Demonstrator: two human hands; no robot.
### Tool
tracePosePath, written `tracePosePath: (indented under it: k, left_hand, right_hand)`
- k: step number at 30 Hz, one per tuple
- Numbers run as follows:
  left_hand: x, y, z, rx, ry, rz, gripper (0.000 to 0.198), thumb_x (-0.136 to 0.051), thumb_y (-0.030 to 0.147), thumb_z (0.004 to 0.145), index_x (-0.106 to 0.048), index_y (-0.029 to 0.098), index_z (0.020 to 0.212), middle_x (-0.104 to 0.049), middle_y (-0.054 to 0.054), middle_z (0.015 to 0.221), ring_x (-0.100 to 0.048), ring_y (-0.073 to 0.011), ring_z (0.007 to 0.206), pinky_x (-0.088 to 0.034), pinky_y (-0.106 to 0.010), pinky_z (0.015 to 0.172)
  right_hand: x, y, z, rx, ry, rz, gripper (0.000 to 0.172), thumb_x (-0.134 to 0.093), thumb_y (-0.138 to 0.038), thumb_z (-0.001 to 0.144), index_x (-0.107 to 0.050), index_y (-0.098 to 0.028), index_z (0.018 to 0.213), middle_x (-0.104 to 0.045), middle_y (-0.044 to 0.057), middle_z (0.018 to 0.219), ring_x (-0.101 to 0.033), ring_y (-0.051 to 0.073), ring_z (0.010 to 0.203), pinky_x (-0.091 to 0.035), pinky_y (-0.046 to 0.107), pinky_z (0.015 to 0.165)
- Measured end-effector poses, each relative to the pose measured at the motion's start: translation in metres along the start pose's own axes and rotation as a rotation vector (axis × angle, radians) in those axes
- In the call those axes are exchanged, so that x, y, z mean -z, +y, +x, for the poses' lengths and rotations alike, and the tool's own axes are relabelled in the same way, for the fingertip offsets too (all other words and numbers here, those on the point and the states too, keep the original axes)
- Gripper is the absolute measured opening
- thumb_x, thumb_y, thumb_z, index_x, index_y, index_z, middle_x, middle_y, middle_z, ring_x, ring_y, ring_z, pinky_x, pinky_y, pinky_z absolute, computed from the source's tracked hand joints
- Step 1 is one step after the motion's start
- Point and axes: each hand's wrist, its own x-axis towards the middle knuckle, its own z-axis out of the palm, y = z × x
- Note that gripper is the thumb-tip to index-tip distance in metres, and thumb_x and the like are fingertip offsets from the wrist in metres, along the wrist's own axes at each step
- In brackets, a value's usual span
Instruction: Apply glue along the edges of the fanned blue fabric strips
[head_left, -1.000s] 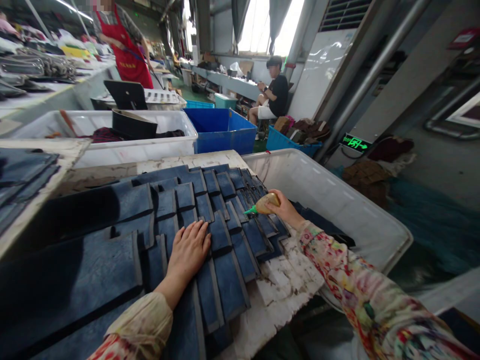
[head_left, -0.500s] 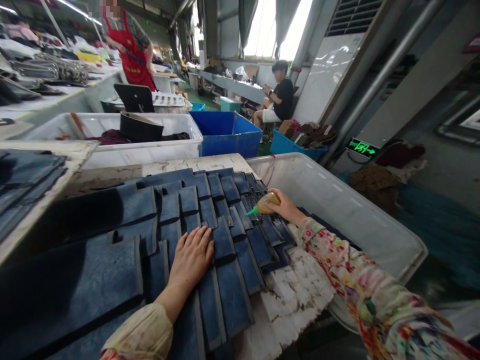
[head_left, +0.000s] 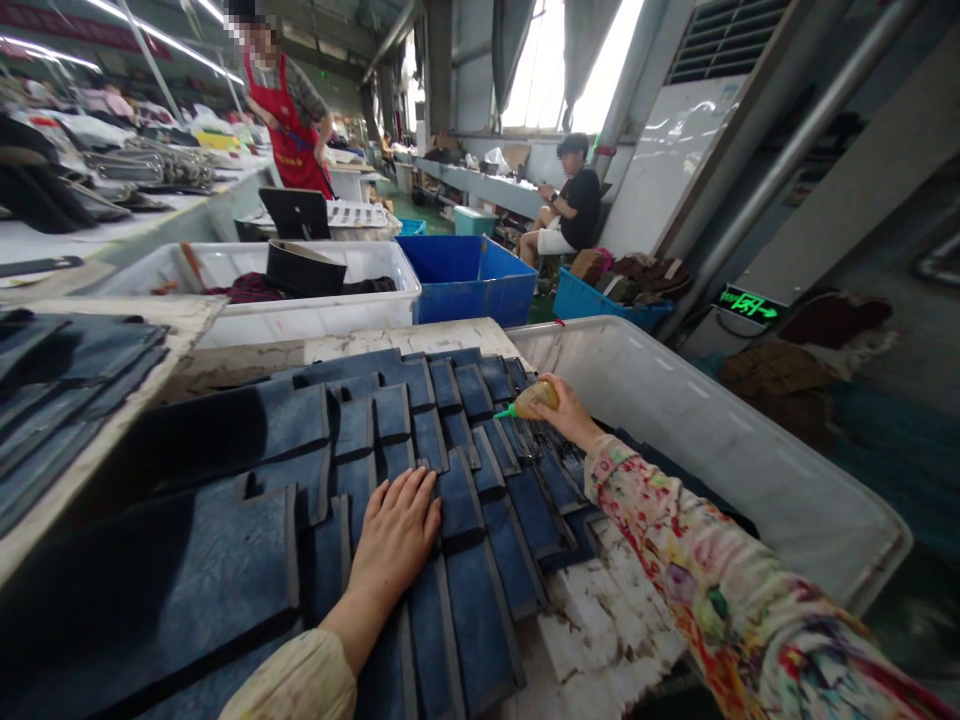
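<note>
Rows of overlapping dark blue panels (head_left: 465,590) with grey edge strips cover a worn white board (head_left: 592,640). My left hand (head_left: 397,525) lies flat on the middle of them, fingers stretched out and holding nothing. Over the far right rows, my right hand (head_left: 571,412) is closed around a yellowish squeeze bottle (head_left: 538,397). The bottle's green nozzle (head_left: 505,411) points left, close above the panels; whether it touches them I cannot tell. Dark wet-looking marks show on the strips beside the bottle.
A white tub (head_left: 780,460) stands to the right, partly under the board. Beyond the board are a white bin (head_left: 300,318) with loose pieces and a blue bin (head_left: 480,290). More panels (head_left: 67,400) lie at left. One person in a red apron (head_left: 296,140) stands; another (head_left: 577,200) sits.
My right hand has moved the bottle slightly away from me and to the left across the panels. My left hand stays in place on them. The whole view has shifted a little.
</note>
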Motion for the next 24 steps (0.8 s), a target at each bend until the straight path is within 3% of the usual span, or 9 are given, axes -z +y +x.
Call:
tracePosePath:
  k: [15, 24]
  left_hand:
    - [-0.002, -0.001, -0.001, -0.016, 0.003, 0.013, 0.039, -0.039, 0.032, 0.089, -0.051, 0.022, 0.125, -0.054, -0.005, 0.129, -0.046, -0.0241, 0.121, -0.029, -0.043, 0.101]
    - [-0.002, -0.002, -0.001, -0.018, 0.009, 0.024, 0.038, -0.040, 0.031, 0.089, -0.051, 0.023, 0.125, -0.054, -0.005, 0.129, -0.046, -0.0232, 0.120, -0.029, -0.042, 0.101]
  right_hand:
    - [-0.009, 0.003, 0.013, 0.024, 0.032, 0.019, 0.049, -0.060, -0.040, 0.073, -0.045, -0.022, 0.116, -0.050, 0.009, 0.116, -0.046, 0.024, 0.113, -0.033, 0.042, 0.102]
    - [-0.022, 0.009, 0.041, 0.010, 0.078, 0.014, 0.051, -0.060, -0.042, 0.073, -0.046, -0.020, 0.117, -0.050, 0.009, 0.116, -0.048, 0.023, 0.110, -0.036, 0.040, 0.099]
